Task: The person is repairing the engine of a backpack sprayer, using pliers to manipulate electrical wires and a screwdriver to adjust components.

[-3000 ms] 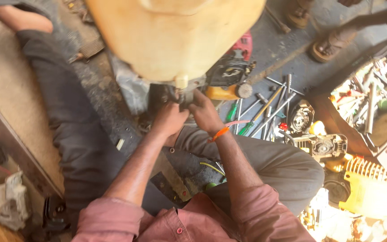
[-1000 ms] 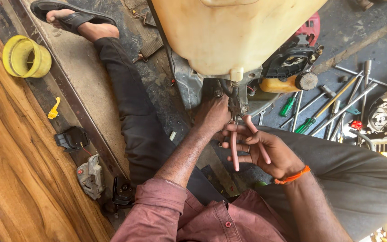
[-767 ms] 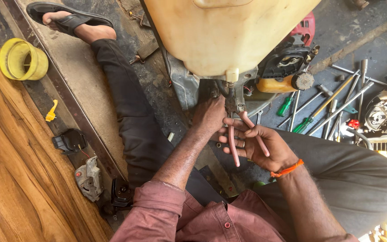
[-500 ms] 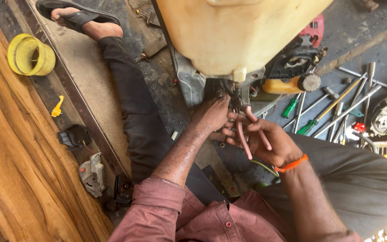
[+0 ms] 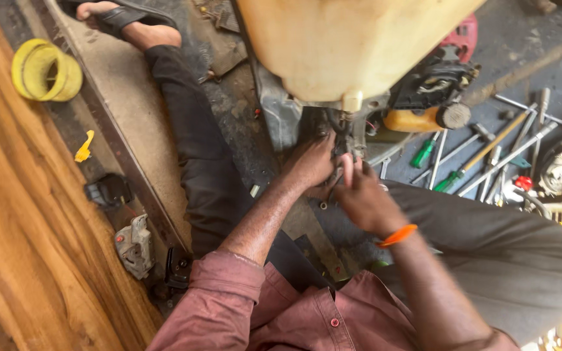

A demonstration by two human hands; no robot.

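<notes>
Both hands at the fitting under the cream tank

We see the metal fitting [image 5: 352,133] just below the cream tank [image 5: 352,45], upper centre of the frame. Our left hand [image 5: 310,166] presses against it, fingers curled — whether that grip is clenched on anything, we cannot tell. Our right hand [image 5: 365,198], blurred, with an orange wristband [image 5: 395,235], is closed on something thin, perhaps pliers; too smeared to tell. We judge this as mid-work on the fitting — the next move calls for a steady hold. Screwdrivers [image 5: 453,172] lie on the floor at right, and a yellow ring [image 5: 45,70] sits at upper left.
</notes>
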